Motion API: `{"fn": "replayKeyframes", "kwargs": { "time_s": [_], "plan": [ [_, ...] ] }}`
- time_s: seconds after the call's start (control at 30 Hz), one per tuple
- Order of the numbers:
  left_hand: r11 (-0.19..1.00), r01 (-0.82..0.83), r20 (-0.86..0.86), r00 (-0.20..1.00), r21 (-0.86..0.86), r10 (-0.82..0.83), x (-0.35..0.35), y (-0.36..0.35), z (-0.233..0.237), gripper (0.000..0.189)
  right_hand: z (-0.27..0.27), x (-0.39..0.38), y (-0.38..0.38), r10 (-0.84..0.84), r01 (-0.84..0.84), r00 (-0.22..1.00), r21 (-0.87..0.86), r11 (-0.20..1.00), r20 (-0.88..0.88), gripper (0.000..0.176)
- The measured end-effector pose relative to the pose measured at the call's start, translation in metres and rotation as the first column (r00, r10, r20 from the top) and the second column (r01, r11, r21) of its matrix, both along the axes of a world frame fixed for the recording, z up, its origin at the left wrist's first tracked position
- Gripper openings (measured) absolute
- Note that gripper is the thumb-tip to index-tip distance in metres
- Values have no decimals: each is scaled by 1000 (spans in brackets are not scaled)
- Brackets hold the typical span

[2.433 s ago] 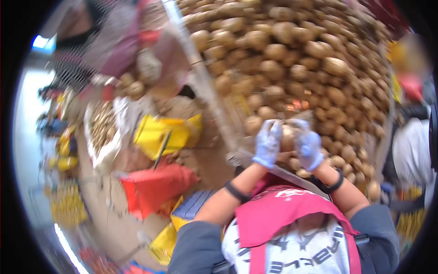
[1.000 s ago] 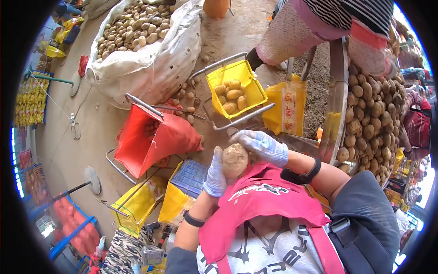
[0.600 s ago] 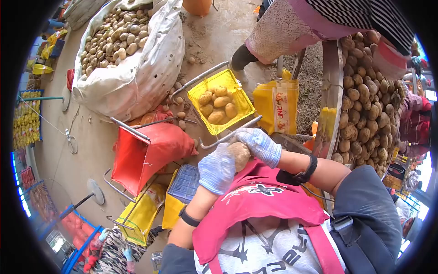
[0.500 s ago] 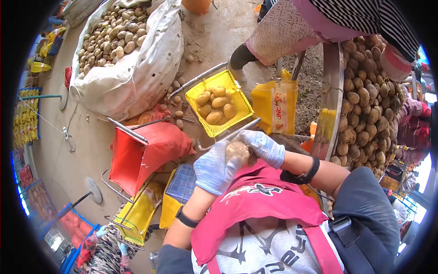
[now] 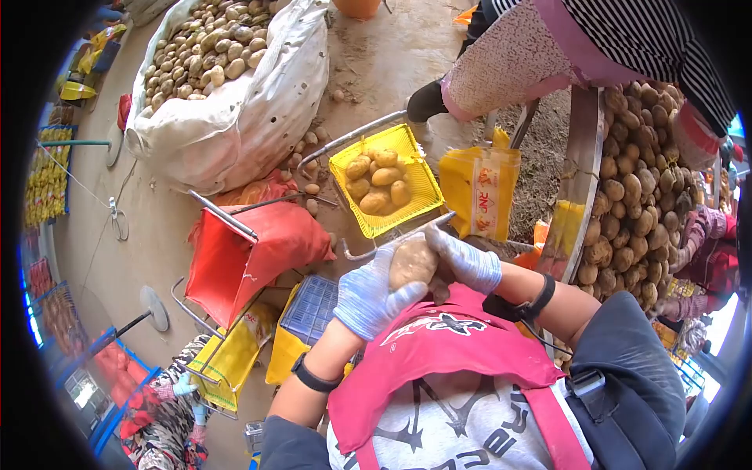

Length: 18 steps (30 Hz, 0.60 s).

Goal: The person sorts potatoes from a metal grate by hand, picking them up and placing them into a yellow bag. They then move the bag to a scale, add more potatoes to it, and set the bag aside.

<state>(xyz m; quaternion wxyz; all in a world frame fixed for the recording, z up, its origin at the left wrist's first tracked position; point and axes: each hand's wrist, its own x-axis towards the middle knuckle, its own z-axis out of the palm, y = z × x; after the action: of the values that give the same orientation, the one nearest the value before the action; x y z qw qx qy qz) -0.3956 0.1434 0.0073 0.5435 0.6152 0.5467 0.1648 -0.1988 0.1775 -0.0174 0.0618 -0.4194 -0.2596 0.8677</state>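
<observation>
Since the frame half a second back almost nothing has shifted: both gloved hands sit at the same spot in centre frame, only more of the potato [image 5: 413,262] shows between them now. Left hand [image 5: 368,294] cups it from the left and below, fingers curled onto it. Right hand [image 5: 470,262] wraps it from the right, so both hands are closed on the one potato, close together. Potato is held in the air in front of my chest, just below the near edge of the yellow basket [image 5: 419,196], which stands on the floor [image 5: 149,227] with a handful of potatoes in it. Left of the hands is a red bag [image 5: 258,247] on a metal frame, and below it a blue crate [image 5: 309,309]. Upper left has a big white sack [image 5: 251,125] full of potatoes. Right edge shows the potato pile [image 5: 634,188] on the sorting surface behind a metal rail [image 5: 583,149]. Another person [image 5: 548,55] in a striped sleeve stands at the top of the frame, nowhere near my potato. Risk as I judge it: the potato is round and dusty and the gloves look thin, so a slack grip could let it slip to the floor or knock the basket's metal handle and bruise. Loose potatoes lie on the floor by the sack, so a dropped one would be easy to lose among them.
</observation>
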Motion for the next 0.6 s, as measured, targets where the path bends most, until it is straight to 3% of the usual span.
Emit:
{"fn": "replayKeyframes", "kwargs": {
  "time_s": [0.03,0.07,0.17,0.2,0.3,0.33,0.4,0.43,0.47,0.5,0.53,0.57,0.6],
  "plan": [
    [998,-54,15,998,22,54,1,-5,-3,64,-1,0,-2,54,-55,998,109,993,13,72],
    [993,-106,33,994,42,105,2,-8,-9,61,5,-3,-2,9,-14,999,104,995,48,74],
    [951,-309,183,934,-12,306,9,-16,-52,43,6,-9,1,-53,69,987,-99,993,150,75],
    [898,-423,291,849,-124,440,15,-17,-55,40,0,-7,2,-37,57,989,-135,989,146,69],
    [824,-551,289,774,-132,564,21,-11,-55,41,-3,-11,4,-105,144,973,-181,973,207,67],
    [677,-622,407,543,-393,735,29,-23,-87,51,-2,-14,8,-140,178,979,-290,940,147,72],
    [642,-676,367,530,-361,765,37,-28,-121,48,-11,-17,11,-183,220,972,-294,930,150,73],
    [570,-663,344,454,-486,822,31,-30,-129,43,-14,-18,15,-205,243,967,-294,925,153,73],
    [478,-640,305,369,-601,878,26,-27,-129,38,-11,-15,25,-185,210,973,-197,958,135,62],
    [372,-609,250,279,-701,927,20,-26,-130,34,-21,-16,34,-158,58,954,359,932,256,57],
    [476,-711,188,449,-517,874,7,-23,-131,31,-37,-19,43,-197,-178,911,776,606,362,53],
    [582,-751,78,590,-312,803,-9,-22,-133,29,-47,-20,53,-291,-407,862,909,95,416,50],
    [684,-727,-147,683,-49,715,-31,-20,-137,32,-47,-16,63,-168,-605,775,792,81,609,37]
  ]
}}
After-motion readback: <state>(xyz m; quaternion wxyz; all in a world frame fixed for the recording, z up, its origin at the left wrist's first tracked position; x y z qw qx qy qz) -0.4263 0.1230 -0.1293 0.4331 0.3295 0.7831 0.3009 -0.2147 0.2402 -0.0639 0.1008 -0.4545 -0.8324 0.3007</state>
